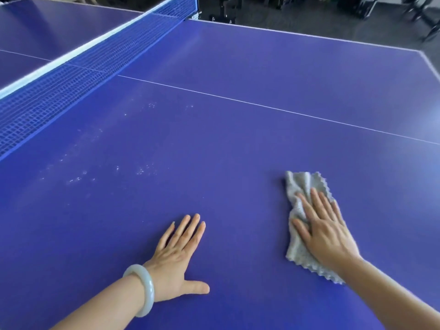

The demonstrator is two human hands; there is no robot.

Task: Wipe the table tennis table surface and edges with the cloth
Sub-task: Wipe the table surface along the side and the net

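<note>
Cloth [300, 186] pressed flat under right hand [327, 234] on blue table [238, 144]

Right hand lies palm down on the grey cloth, fingers straight and slightly spread, pressing it to the surface; no curl or pinch visible. Cloth is crumpled lengthwise, with its scalloped edge showing beyond the fingertips and behind the wrist. It sits on the near right part of the table, on the near side of the white centre line [262, 106].

Left hand [177, 256] is flat on bare table, palm down, fingers straight and close together, thumb out to the side, holding nothing. It is well apart from the cloth, to the left of it. Pale bangle [142, 290] is on the left wrist.

Whitish smudges [100, 167] dot the surface ahead of the left hand, between it and the net [71, 75]. Net runs diagonally across the upper left, white band on top, with the other table half beyond it. Far edge and right corner of the table have a white border. Dark floor [309, 22] and dark furniture lie beyond the far edge, too dim to identify.
</note>
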